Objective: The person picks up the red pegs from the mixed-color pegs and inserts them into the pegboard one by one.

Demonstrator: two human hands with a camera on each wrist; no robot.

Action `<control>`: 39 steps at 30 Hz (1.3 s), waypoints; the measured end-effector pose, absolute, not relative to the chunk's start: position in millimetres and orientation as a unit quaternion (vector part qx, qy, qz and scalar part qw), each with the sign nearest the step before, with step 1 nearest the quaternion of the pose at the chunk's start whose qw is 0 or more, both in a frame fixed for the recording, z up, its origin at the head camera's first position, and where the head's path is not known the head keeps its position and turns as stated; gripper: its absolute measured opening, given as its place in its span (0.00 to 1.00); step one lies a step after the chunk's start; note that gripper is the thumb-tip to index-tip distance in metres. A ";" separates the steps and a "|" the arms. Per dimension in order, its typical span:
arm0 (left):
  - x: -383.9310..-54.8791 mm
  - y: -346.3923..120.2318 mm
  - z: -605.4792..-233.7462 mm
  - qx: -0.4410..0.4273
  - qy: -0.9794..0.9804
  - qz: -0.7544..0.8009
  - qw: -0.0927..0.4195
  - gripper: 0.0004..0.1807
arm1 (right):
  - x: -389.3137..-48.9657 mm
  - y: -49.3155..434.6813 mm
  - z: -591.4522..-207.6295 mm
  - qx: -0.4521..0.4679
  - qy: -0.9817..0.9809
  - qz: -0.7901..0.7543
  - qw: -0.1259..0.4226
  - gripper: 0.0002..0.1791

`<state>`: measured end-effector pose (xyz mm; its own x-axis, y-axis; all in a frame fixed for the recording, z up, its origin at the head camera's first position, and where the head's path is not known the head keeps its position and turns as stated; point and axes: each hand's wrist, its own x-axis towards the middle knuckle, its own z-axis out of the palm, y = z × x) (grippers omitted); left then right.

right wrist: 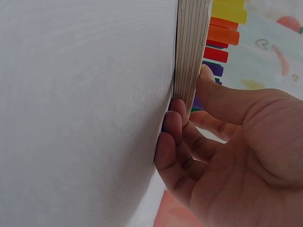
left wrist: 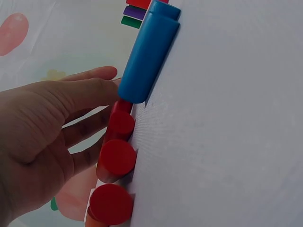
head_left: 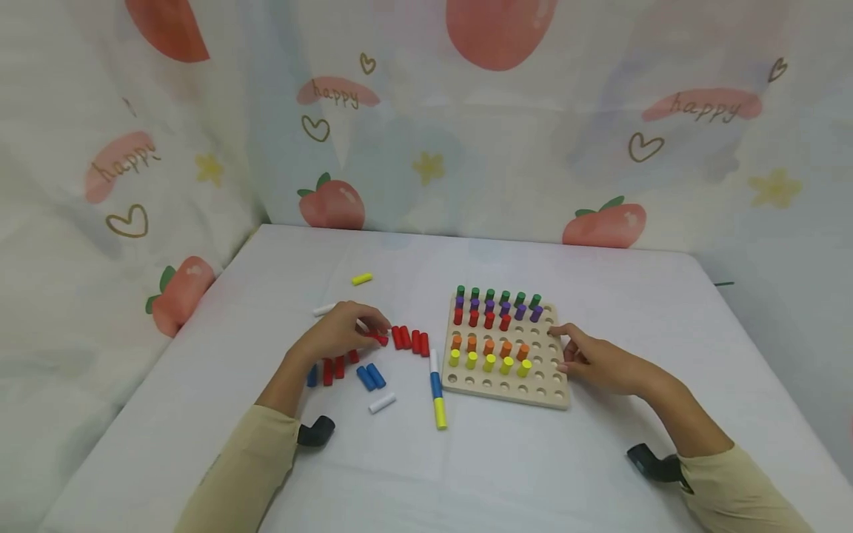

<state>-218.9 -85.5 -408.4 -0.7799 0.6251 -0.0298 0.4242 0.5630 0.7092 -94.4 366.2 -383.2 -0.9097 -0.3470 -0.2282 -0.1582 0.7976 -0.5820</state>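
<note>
White cloth covers the table, with a fruit-print backdrop behind. The board sits to the right, its standing pegs in rows by colour, apparently to group them. At its right edge the right hand pinches it, thumb on top and fingertips against the side, which seems to steady it. Loose pegs lie left of it, around the left hand, whose fingers are at a red peg; I cannot tell whether they pinch it.
</note>
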 end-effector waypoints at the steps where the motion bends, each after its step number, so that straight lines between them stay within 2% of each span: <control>1: -218.5 -84.4 -409.0 0.299 0.874 0.356 0.143 0.16 | -93.7 366.8 -383.4 -0.136 0.934 -0.287 0.164 0.32; 19: -210.7 -83.3 -408.9 0.265 0.892 0.337 0.145 0.17 | -97.6 368.3 -385.6 -0.163 0.931 -0.283 0.163 0.33; 39: -214.7 -82.6 -404.9 0.295 0.893 0.309 0.140 0.12 | -95.7 369.4 -382.7 -0.161 0.930 -0.288 0.161 0.32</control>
<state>-214.7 -82.6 -404.9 -0.7871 0.6130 -0.0684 0.4395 0.6351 0.6352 -95.7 369.4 -382.7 -0.8962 -0.3925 -0.2070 -0.2070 0.7824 -0.5874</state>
